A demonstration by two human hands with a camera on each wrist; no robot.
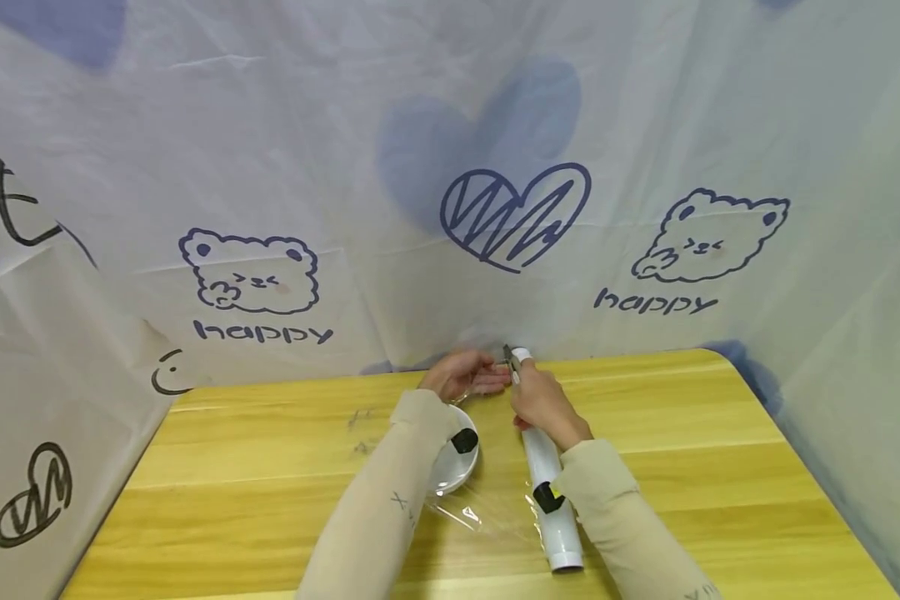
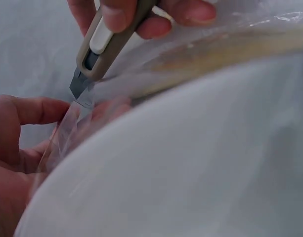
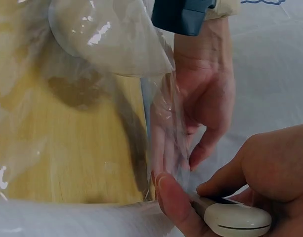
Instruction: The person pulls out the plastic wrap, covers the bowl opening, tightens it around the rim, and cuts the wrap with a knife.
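Observation:
My right hand (image 1: pixel 543 404) grips a beige utility knife (image 2: pixel 109 47) with a white slider, its blade out. In the left wrist view the blade tip meets the edge of a sheet of clear plastic film (image 2: pixel 67 131). My left hand (image 1: pixel 463 375) pinches that edge just beside the blade. The film stretches from a white roll (image 1: pixel 543 458) under my right hand, across a white round dish (image 1: pixel 450 471) beneath my left forearm. In the right wrist view the left fingers (image 3: pixel 163 133) show through the film, and the knife's rounded end (image 3: pixel 238 219) points toward the camera.
Everything lies on a yellow wood-grain table (image 1: pixel 682 467), near its far edge. A pale cloth (image 1: pixel 390 275) with printed bears and hearts hangs behind the table and along its sides. Black wrist cameras (image 1: pixel 465 440) sit on both sleeves.

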